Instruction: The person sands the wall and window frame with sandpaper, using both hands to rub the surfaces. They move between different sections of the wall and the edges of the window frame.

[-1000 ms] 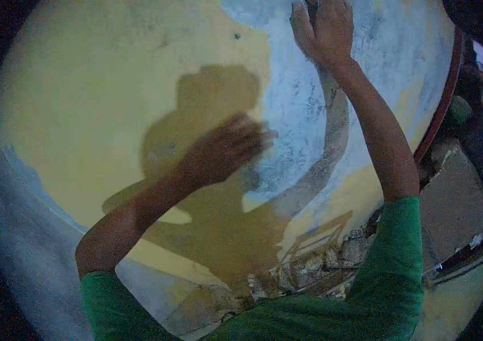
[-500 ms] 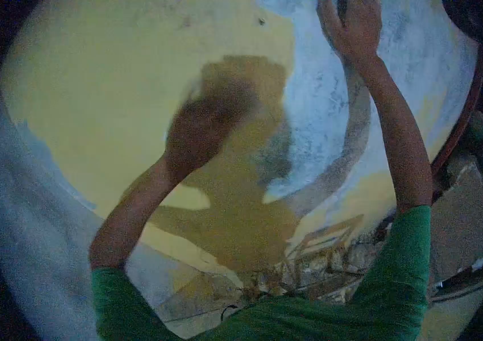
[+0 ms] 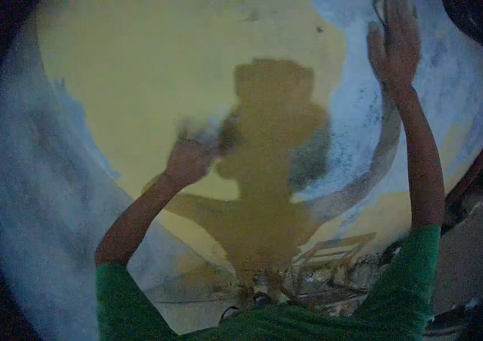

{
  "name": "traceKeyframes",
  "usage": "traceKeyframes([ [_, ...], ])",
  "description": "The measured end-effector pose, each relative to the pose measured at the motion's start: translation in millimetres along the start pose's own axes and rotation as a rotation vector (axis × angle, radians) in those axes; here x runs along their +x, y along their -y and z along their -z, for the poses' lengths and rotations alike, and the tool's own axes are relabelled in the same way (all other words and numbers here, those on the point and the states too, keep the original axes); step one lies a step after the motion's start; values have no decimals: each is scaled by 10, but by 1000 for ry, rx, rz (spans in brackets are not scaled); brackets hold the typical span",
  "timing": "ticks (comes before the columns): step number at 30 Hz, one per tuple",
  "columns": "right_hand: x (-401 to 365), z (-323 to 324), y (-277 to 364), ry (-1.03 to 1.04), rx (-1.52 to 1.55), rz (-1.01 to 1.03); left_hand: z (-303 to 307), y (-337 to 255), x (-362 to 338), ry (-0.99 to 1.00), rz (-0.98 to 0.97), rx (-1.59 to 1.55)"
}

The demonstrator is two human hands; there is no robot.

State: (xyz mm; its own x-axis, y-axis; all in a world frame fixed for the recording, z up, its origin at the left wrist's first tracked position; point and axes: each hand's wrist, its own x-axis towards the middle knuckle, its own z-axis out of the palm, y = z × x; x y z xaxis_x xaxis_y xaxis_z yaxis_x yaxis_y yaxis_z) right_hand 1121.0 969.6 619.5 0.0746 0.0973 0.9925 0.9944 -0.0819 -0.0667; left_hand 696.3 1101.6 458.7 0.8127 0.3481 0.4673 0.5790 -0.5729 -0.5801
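My left hand (image 3: pixel 192 161) is in front of the yellow part of a wall (image 3: pixel 133 91), its fingers smeared by motion. A pale bluish blur (image 3: pixel 210 126) shows at its fingertips; I cannot tell what it is. Higher up on the right, my right hand (image 3: pixel 399 54) lies against the pale blue, patchy part of the wall (image 3: pixel 361 108). Its fingers stretch upward and the thumb stands apart, with a dark strip between them. My shadow (image 3: pixel 270 153) falls across the yellow paint between both hands.
A greyish-blue wall section (image 3: pixel 48 187) meets the yellow along a slanting line at left. Low down are a wooden frame shape (image 3: pixel 335 250) and cluttered rubble (image 3: pixel 315 281). A brown board-like panel (image 3: pixel 466 261) stands at the right, below a dark reddish edge (image 3: pixel 477 162).
The view has shifted, so the wall and shadow sit further right. My left hand has moved down and away from the shadow's head. My right hand stays up on the blue patch.
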Motion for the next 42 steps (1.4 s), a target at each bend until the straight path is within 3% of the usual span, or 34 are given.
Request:
traceKeyframes([
  [1,16,-62,-11,86,-51,-89,-229,77,-78,-139,-484,-7],
  [2,91,-43,47,85,-38,-74,-238,100,-71,-138,-464,-2],
  [4,277,73,207,-406,24,528,-186,169,-33,-168,-445,-20],
  [8,267,23,50,-317,-83,469,-61,314,-316,-186,-344,-79],
  [10,273,63,97,-320,-96,502,9,662,-470,-284,190,68],
  [12,250,88,137,-312,-117,511,-70,1010,-605,-826,752,-95],
  [15,261,84,178,-334,-111,581,-685,526,-1143,-811,961,-147],
  [17,274,65,194,-329,-91,572,-1252,-50,-1585,-844,930,-469],
  [20,224,90,151,-295,-125,574,-1323,-81,-1740,-956,964,-489],
  [21,219,99,207,-290,-96,548,-1019,190,-1713,-681,970,-265],
  [24,272,105,181,-275,-48,575,-233,1401,-1305,-791,850,-142],
  [26,217,78,194,-273,-125,511,-134,1689,-1273,-837,877,-177],
  [28,242,-5,-127,-319,-300,617,-288,1570,-1407,-825,871,-116],
  [29,298,20,-295,-322,-454,699,-623,1199,-1557,-809,854,-108],
  [31,276,-97,-704,-254,-507,651,-1161,382,-1949,-607,911,-116],
  [33,285,-110,-857,-214,-576,607,-1282,442,-2160,-595,858,-138],
  [34,302,-82,-701,-284,-477,598,-1309,471,-2208,-569,825,-165],
  [38,272,74,79,-365,-114,626,-353,1467,-1477,-816,767,-85],
  [40,377,88,485,-418,161,633,-136,1553,-1206,-823,786,-177],
  [41,413,73,605,-429,225,610,-372,1381,-1121,-986,779,-407],
  [42,385,134,612,-412,233,542,-504,1129,-1111,-792,811,-179],
])
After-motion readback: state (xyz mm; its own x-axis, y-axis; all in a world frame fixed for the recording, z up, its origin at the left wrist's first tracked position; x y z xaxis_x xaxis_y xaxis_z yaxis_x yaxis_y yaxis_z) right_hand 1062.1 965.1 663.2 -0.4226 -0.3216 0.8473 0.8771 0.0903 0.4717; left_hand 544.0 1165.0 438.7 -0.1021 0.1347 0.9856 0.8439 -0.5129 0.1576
